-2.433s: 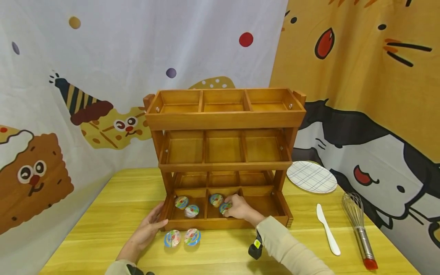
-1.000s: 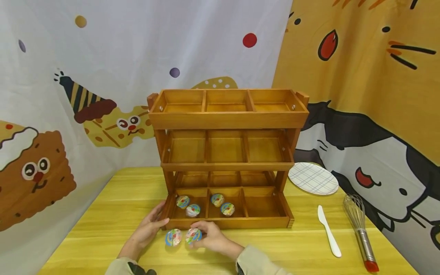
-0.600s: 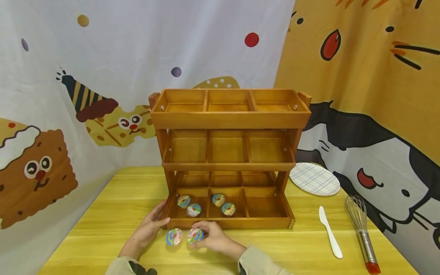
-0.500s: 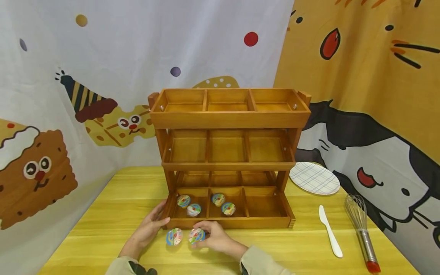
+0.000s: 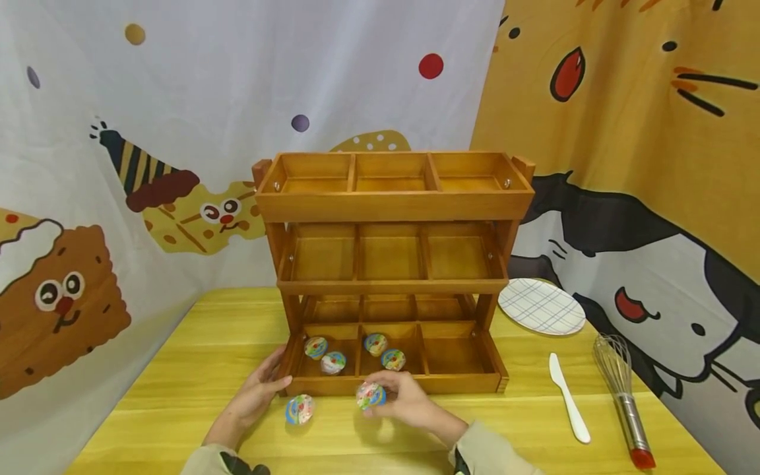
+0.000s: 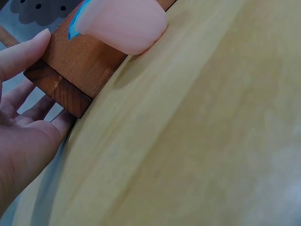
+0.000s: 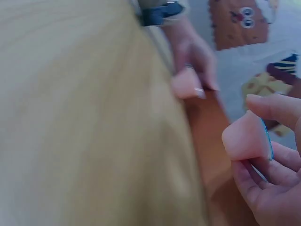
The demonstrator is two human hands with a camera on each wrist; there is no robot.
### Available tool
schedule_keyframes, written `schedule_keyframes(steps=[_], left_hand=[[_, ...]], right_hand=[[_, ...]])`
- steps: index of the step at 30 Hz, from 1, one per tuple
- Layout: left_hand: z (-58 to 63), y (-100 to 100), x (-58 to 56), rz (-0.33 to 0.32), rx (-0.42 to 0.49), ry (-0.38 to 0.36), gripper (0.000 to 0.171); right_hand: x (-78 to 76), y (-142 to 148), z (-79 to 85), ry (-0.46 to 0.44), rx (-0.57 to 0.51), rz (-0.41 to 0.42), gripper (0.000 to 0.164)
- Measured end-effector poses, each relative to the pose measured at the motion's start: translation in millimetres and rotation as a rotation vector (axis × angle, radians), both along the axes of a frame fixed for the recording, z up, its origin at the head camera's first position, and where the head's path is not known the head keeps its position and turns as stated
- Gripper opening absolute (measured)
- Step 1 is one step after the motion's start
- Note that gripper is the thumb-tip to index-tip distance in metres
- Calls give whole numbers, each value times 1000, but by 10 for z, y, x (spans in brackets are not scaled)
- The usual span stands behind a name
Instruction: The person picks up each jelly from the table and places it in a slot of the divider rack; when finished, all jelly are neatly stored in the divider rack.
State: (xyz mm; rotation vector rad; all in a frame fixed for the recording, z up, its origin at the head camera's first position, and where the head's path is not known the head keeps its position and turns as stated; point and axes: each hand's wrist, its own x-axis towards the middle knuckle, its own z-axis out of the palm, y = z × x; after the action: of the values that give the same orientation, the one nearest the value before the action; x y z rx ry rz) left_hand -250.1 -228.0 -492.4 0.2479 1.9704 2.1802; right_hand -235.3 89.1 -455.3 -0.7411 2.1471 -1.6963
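My right hand (image 5: 410, 401) pinches a small pink jelly cup (image 5: 371, 396) with a printed foil lid, just in front of the lowest tier. In the right wrist view, thumb and fingers hold that jelly cup (image 7: 245, 137) clear of the table, lid tilted. My left hand (image 5: 252, 397) grips the lower left corner of a three-tier wooden rack (image 5: 394, 207), thumb on its front. Another jelly cup (image 5: 299, 410) stands on the table beside the left hand. Two jelly cups lie in the bottom left compartment (image 5: 344, 344), two in the bottom middle one (image 5: 410, 340).
The bottom right compartment (image 5: 454, 353) holds nothing, nor do the upper tiers. To the right lie a checked plate (image 5: 541, 307), a white knife (image 5: 569, 397) and a whisk (image 5: 623, 402) with a red end. A cartoon-printed curtain (image 5: 356, 72) stands behind the table (image 5: 208, 330).
After leaving a jelly cup in the bottom middle compartment, my right hand took one from the table and has carried it up and to the right. The left hand stays on the rack.
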Motion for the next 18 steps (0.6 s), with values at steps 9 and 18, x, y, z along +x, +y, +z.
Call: schedule_keyframes(steps=[9,18], left_hand=[[-7,-3,-3,-6,-10,10,74],[-5,-9,4,-4,-12,4,72]], right_hand=[[-340,715,321,61,32,-217,56],[-760,1155,130,49,223,-474,54]])
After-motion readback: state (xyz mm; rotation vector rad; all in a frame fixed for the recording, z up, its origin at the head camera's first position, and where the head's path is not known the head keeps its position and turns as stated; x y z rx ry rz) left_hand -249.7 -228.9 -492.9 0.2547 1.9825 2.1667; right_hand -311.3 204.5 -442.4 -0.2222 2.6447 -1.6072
